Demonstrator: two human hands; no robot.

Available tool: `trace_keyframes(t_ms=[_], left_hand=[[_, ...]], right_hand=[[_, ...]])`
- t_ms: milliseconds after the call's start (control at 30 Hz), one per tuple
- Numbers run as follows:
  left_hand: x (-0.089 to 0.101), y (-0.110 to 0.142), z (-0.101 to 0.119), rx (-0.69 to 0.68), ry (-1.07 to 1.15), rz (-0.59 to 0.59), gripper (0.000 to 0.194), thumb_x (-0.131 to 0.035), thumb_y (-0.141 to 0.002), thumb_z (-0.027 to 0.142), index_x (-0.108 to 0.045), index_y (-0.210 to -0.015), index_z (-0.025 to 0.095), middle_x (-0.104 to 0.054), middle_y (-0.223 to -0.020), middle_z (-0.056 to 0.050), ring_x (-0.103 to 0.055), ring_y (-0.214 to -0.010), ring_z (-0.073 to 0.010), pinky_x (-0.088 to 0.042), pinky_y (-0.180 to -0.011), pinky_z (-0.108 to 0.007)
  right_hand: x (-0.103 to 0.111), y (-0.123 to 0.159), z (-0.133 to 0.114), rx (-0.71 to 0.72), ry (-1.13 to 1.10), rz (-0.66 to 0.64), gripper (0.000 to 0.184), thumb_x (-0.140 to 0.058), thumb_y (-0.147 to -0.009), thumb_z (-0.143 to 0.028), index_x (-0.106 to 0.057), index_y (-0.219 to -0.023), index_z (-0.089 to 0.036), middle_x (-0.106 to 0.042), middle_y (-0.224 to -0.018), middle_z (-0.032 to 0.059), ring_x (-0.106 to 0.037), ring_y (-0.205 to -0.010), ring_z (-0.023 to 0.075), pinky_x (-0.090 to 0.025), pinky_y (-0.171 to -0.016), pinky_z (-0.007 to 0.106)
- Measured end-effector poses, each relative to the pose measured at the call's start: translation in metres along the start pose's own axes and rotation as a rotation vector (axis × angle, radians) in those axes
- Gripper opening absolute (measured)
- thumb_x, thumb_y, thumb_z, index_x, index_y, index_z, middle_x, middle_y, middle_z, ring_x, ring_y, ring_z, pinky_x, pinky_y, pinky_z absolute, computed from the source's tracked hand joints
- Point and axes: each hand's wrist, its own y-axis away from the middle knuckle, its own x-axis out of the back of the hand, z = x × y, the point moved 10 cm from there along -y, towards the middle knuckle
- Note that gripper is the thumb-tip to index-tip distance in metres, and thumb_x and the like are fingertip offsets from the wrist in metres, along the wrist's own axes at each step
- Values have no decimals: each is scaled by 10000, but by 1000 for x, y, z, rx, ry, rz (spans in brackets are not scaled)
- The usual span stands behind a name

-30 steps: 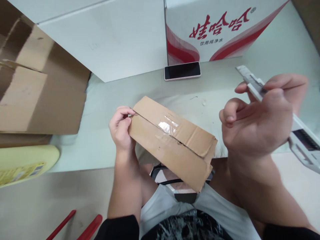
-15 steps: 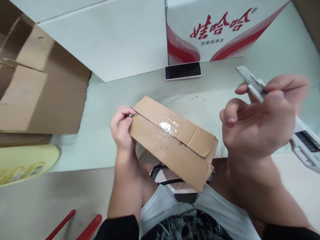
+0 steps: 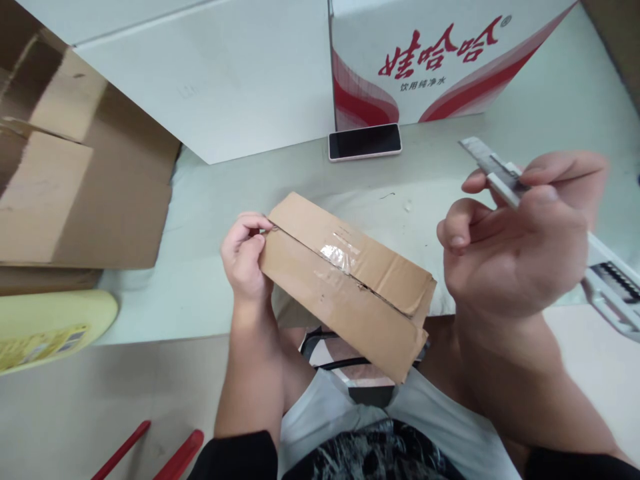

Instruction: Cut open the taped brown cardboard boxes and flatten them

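My left hand (image 3: 243,257) grips the left end of a small brown cardboard box (image 3: 345,277), which is held tilted over the table edge and my lap. Clear tape runs along the seam between its top flaps. My right hand (image 3: 515,250) is closed on a white utility knife (image 3: 505,180) to the right of the box, with the blade extended and pointing up and left. The knife's handle sticks out past my palm at the right. Blade and box are apart.
A phone (image 3: 365,141) lies screen-up on the pale table (image 3: 200,200). Behind it stand a white carton (image 3: 215,80) and a red-printed white carton (image 3: 440,60). Open brown boxes (image 3: 75,180) sit at the left, a yellow object (image 3: 45,327) below them, and red handles (image 3: 150,453) at the bottom left.
My right hand and the knife have shifted slightly left and down toward the box. The left hand and the box have stayed put.
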Motion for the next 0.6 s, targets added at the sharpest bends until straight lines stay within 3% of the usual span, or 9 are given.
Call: trace_keyframes(t_ms=[100,267,600], left_hand=[[-1,0,1,-14,12,-12,107,-597,-642,234,-691,-682,203,-610,-783,-54,-529,-756,-189,-393,-703,-336],[-3,0,0,-18,12,-31,104,-600,-659,238,-690,-698,204,-608,-781,-52,-529,-752,-189,-398,-710,-338],[-5,2,-2,15,11,-38,103,-608,-655,254,-690,-696,208,-621,-773,-46,-536,-750,-187,-396,-702,-331]], right_hand=[[-7,2,1,-33,18,-84,126,-682,-817,-233,-562,-853,-247,-544,-801,-20,-645,-708,124,-335,-343,166],[-22,9,7,-119,117,-250,130,-690,-853,-265,-560,-849,-256,-621,-785,-20,-524,-516,92,-329,-376,221],[-29,13,6,-118,107,-330,160,-737,-882,-300,-592,-840,-248,-627,-766,-9,-529,-535,95,-354,-399,229]])
